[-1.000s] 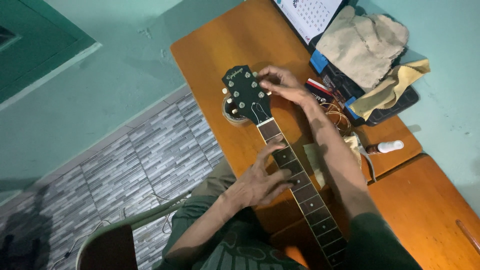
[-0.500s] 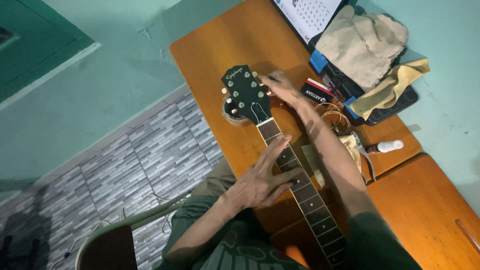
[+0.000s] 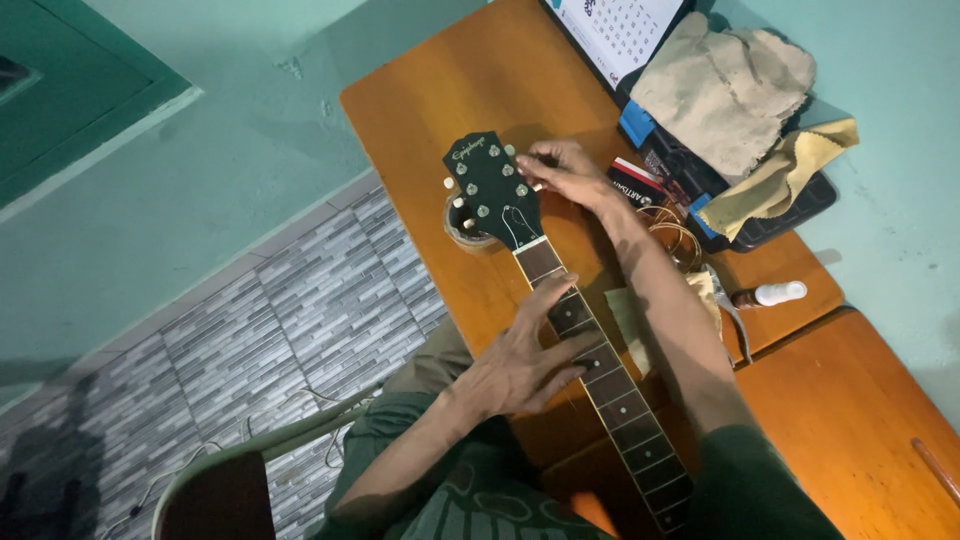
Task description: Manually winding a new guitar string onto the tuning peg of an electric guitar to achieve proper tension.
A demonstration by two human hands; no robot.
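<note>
Fingers of the right hand (image 3: pixel 562 172) are pinching a tuning peg (image 3: pixel 527 170) on the stringless guitar headstock (image 3: pixel 492 188), while the left hand (image 3: pixel 525 362), lying open below that grip, is pressing the neck (image 3: pixel 600 372) to the bench (image 3: pixel 440 110).

Right hand (image 3: pixel 562 170) shifted slightly back toward the headstock (image 3: pixel 490 188) tuners. Left hand (image 3: pixel 520 362) fingers now spread flatter across the fretboard (image 3: pixel 600 365).

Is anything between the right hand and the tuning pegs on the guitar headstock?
Nothing visible does. The right hand already has its fingertips at the tuning pegs on the near edge of the black headstock. The left hand lies flat on the fretboard, well clear of it.
</note>
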